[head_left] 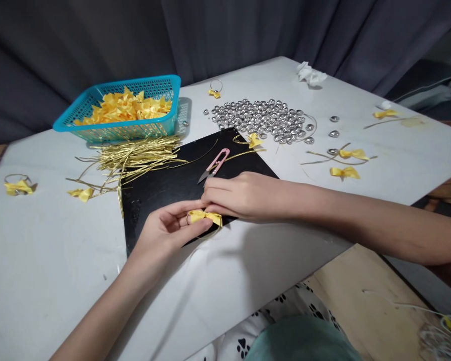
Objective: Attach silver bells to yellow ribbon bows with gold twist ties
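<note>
Between thumb and fingers, my left hand (169, 225) pinches a yellow ribbon bow (203, 216) over the front edge of a black board (154, 193). A thin gold cord hangs below the bow. My right hand (233, 195) is closed, its fingertips meeting the left ones just above the bow; whatever they grip is hidden. Right behind the right fingers lie pink-handled thread snips (215, 164), blades toward me. A heap of gold cords (139, 155) overlaps the board's back left edge.
A blue plastic basket (116, 127) of yellow bows stands back left. Silver beads (263, 118) are piled behind the board. Loose bows (345, 172) with cords lie to the right, a bow on a ring (19, 186) far left. Crumpled tissue (310, 75) sits near the back edge.
</note>
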A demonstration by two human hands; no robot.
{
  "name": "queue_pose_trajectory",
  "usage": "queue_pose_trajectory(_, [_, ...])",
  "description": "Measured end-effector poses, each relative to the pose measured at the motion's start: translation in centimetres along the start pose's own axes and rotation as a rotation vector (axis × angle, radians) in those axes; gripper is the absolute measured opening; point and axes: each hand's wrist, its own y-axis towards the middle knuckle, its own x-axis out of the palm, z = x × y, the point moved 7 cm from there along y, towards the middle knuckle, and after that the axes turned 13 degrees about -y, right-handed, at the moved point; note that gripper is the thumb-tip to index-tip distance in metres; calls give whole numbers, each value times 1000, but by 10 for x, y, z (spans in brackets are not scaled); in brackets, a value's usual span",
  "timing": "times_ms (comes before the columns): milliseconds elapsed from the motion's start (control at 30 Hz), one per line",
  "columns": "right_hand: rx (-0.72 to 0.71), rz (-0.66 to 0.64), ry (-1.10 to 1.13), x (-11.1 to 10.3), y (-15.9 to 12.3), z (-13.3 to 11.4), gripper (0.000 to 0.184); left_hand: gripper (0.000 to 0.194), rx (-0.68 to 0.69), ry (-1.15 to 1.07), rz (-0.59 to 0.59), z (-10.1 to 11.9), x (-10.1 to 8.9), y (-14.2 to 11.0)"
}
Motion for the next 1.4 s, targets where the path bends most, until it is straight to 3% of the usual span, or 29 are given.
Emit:
queue_pose_trajectory(167, [72,-49,381,4,2,4,23,24,76,49,8,5,0,3])
queue_pose_trajectory(333, [277,-27,702,7,4,14,19,22,151,175,55,9,1,0])
queue_pose_trajectory(467, [372,-117,895,18,3,16,15,20,157,230,58,9,4,-2])
queue_pose_trajectory(700, [244,-18,732,7,6,13,11,16,171,255,-37,10,6,-2])
queue_pose_trajectory(867, [227,47,680,8,6,14,13,17,178,146,-99,10,3,-1])
queue_pose_trajectory(1167, [255,182,645,1,3,20,9,15,149,41,-72,6,0,2])
queue_pose_trajectory(1400, [87,235,579,-12,3,14,15,14,113,38,-87,7,-1,2])
